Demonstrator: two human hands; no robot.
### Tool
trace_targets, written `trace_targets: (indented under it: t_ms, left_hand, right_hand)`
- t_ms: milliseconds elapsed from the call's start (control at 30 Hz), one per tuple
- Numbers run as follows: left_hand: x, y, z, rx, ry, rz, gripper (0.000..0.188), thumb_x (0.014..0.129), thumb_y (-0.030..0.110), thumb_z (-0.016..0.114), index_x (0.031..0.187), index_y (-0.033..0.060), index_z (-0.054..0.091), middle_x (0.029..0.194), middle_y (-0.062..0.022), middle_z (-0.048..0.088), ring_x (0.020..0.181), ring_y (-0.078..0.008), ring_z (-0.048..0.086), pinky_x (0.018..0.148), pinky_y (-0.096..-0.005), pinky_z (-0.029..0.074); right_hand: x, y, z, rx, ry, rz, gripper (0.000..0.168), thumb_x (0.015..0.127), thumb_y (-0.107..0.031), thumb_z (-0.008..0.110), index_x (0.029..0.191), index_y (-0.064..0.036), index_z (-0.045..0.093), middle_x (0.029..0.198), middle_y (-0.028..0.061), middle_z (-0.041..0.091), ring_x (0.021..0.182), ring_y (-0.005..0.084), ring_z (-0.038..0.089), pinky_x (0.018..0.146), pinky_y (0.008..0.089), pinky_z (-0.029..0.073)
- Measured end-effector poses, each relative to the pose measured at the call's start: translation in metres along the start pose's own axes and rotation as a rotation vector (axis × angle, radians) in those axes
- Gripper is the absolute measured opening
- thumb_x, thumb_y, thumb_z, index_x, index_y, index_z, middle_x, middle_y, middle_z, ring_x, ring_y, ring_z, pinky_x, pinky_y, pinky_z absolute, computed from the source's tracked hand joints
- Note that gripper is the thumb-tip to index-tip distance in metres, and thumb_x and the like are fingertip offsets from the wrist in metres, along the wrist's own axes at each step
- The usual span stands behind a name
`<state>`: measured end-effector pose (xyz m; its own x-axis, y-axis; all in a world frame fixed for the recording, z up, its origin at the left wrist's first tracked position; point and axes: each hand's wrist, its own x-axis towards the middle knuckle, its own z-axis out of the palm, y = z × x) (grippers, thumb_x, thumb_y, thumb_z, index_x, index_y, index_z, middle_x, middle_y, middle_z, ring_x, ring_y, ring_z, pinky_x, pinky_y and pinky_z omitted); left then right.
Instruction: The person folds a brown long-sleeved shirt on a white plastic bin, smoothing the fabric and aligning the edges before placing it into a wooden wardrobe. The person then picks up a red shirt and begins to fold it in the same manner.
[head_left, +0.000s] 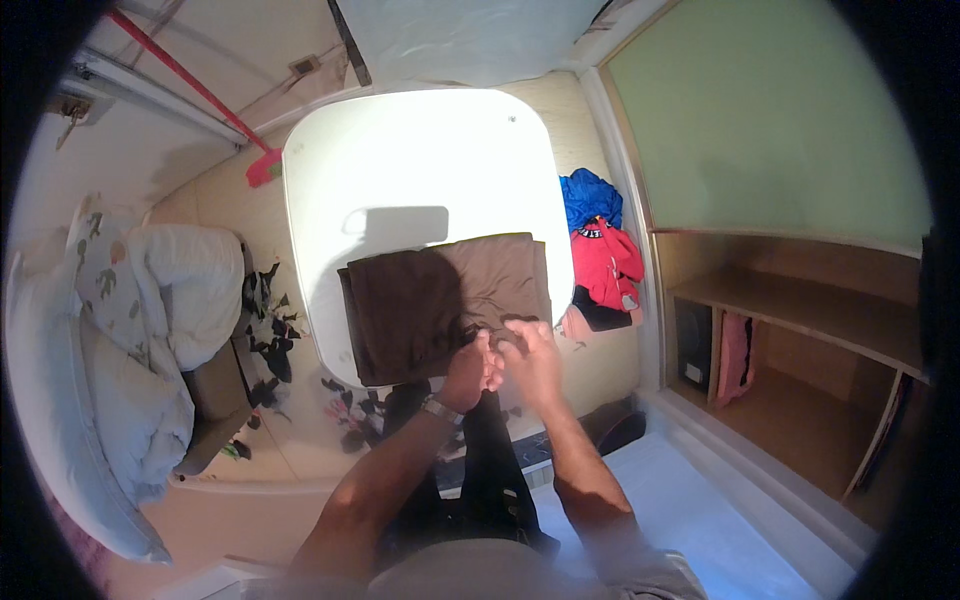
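Note:
A folded brown cloth (420, 307), perhaps a garment, lies on a white table (420, 150) with rounded corners. Its layers sit slightly offset at the left and right sides. Over its front edge my left hand (474, 373), with a metal-banded watch on the wrist, is loosely curled with the fingers a little apart. My right hand (534, 364) is close beside it on the right, its fingers bent and spread. I see nothing held in either hand. The hands partly cover the cloth's near right part, and shadow falls across its left half.
Right of the table lie a blue cloth (592, 199) and a red garment (606, 262). A wooden shelf unit (787, 285) stands farther right. White bedding (187, 285) is piled at the left. A red broom (264, 169) leans behind the table's far left corner.

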<state>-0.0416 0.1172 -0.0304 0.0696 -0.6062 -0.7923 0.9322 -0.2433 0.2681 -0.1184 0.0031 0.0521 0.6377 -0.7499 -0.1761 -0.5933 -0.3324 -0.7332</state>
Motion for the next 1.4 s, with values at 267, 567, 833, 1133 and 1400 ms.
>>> trace_targets:
  t_ms: [267, 567, 833, 1133, 1400]
  left_hand:
    - [-0.011, 0.01, 0.013, 0.106, 0.063, 0.037, 0.057, 0.106, 0.057, 0.044, 0.096, 0.0025, 0.058, 0.078, -0.0087, 0.063, 0.048, -0.0131, 0.053, 0.041, -0.0271, 0.039]
    - [-0.003, 0.021, 0.001, 0.095, 0.187, 0.117, 0.029, 0.106, 0.036, 0.053, 0.1, 0.0085, 0.058, 0.074, -0.0032, 0.061, 0.046, -0.0123, 0.051, 0.039, -0.0293, 0.04]
    - [0.0, 0.04, -0.001, 0.148, 0.083, 0.138, 0.019, 0.104, 0.031, 0.057, 0.098, 0.0129, 0.056, 0.073, -0.0017, 0.061, 0.049, -0.0118, 0.053, 0.042, -0.0279, 0.041]
    - [-0.039, 0.067, -0.016, 0.212, -0.176, 0.065, 0.03, 0.108, 0.027, 0.051, 0.127, 0.005, 0.061, 0.085, -0.0045, 0.068, 0.053, -0.0124, 0.056, 0.046, -0.026, 0.044]
    - [-0.053, 0.007, -0.055, 0.688, 0.171, 0.373, 0.038, 0.107, 0.021, 0.053, 0.139, 0.0011, 0.056, 0.099, -0.011, 0.07, 0.061, -0.0139, 0.063, 0.057, -0.0303, 0.052]
  right_hand:
    - [0.021, 0.021, 0.005, -0.28, -0.219, -0.031, 0.032, 0.081, -0.006, 0.076, 0.112, -0.006, 0.068, 0.099, 0.0172, 0.073, 0.098, 0.0383, 0.067, 0.088, 0.0474, 0.052]
    - [0.015, 0.007, 0.003, -0.218, -0.197, -0.022, 0.02, 0.085, -0.007, 0.074, 0.103, -0.007, 0.068, 0.09, 0.0178, 0.07, 0.089, 0.0399, 0.068, 0.08, 0.0496, 0.053]
    - [0.007, 0.036, 0.007, -0.255, -0.18, 0.0, 0.012, 0.089, -0.015, 0.071, 0.094, -0.008, 0.063, 0.089, 0.0179, 0.067, 0.089, 0.0407, 0.066, 0.079, 0.0511, 0.052]
    - [-0.001, 0.039, -0.002, -0.143, -0.182, 0.054, 0.011, 0.092, -0.015, 0.07, 0.095, -0.007, 0.062, 0.092, 0.017, 0.067, 0.092, 0.0408, 0.066, 0.078, 0.0498, 0.052]
    - [-0.005, 0.038, 0.001, -0.131, -0.177, 0.073, 0.01, 0.091, -0.014, 0.07, 0.095, -0.008, 0.063, 0.092, 0.0164, 0.069, 0.092, 0.0404, 0.067, 0.079, 0.0492, 0.052]
